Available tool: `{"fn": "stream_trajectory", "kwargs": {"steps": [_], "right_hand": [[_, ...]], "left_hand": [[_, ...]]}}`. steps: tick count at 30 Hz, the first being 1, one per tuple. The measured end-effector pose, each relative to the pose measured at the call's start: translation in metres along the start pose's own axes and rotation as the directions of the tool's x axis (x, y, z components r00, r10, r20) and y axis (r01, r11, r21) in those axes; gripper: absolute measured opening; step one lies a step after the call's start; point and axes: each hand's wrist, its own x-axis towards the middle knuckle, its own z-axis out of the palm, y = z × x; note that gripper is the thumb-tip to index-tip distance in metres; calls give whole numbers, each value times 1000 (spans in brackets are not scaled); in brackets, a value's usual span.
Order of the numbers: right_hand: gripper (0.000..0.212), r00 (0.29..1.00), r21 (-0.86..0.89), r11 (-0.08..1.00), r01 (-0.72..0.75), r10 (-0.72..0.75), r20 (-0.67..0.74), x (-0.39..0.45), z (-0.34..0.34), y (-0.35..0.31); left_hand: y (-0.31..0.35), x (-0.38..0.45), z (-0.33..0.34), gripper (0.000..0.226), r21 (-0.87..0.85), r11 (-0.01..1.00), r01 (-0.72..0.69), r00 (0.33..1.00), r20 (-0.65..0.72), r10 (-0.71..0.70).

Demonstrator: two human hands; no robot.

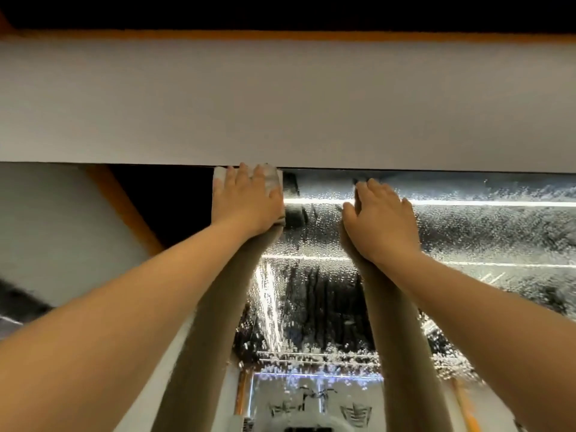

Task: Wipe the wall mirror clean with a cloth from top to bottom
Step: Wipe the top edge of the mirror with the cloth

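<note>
Item: wall mirror (467, 232), upper portion. It hung directly beneath a pale wall band (280, 104), and its top edge met that band in a straight line. The glass to the right and below was covered in droplets and foam; the patch to the left of the hands read clear and dark.

Item: cloth (274, 177), white. It lay flat against the glass at the mirror's top edge, mostly hidden under the hand, with its corners showing on either side of the fingers.

Item: left hand (249, 201). Its fingers were straight and spread over the cloth, pressing it to the glass; the fingertips reached the top edge.

Item: right hand (383, 219). It held nothing. Its fingers were extended and a little apart, and the palm rested on the wet glass just beside the cloth hand, seemingly as a brace.

Step in hand, by judgement: the first pass along the top edge, with most of the wet area not yet wiped.

Handling notes: the palm would best stay flat so the whole cloth keeps contact. Strokes should start tight against the top line, overlap, and run downward so runoff falls onto unwiped glass. The bracing hand risked leaving prints, so its patch would need a wipe too.
</note>
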Motion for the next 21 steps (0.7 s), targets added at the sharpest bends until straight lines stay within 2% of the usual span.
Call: {"fn": "stream_trajectory", "kwargs": {"steps": [3,6,13,17,19,21], "right_hand": [[55,1000,-4,1000,-2,2,-3,1,0,0],[53,1000,-4,1000,-5,5,-15,1,0,0],[56,1000,20,1000,0,0,-10,0,-1,1],[56,1000,29,1000,4,-3,-10,0,0,2],[56,1000,28,1000,7,-6,-12,1,0,1],[56,1000,30,1000,7,-7,-14,1,0,1]], "left_hand": [[-21,0,-4,59,-17,994,-111,993,32,112],[-44,3,-8,59,-7,992,-123,992,35,124],[-105,8,-16,57,-17,989,150,987,-55,-151],[-86,6,-13,50,53,957,286,954,-104,-280],[-69,6,-11,54,63,922,383,921,-101,-376],[-45,5,-10,59,70,909,412,910,-93,-405]]}}
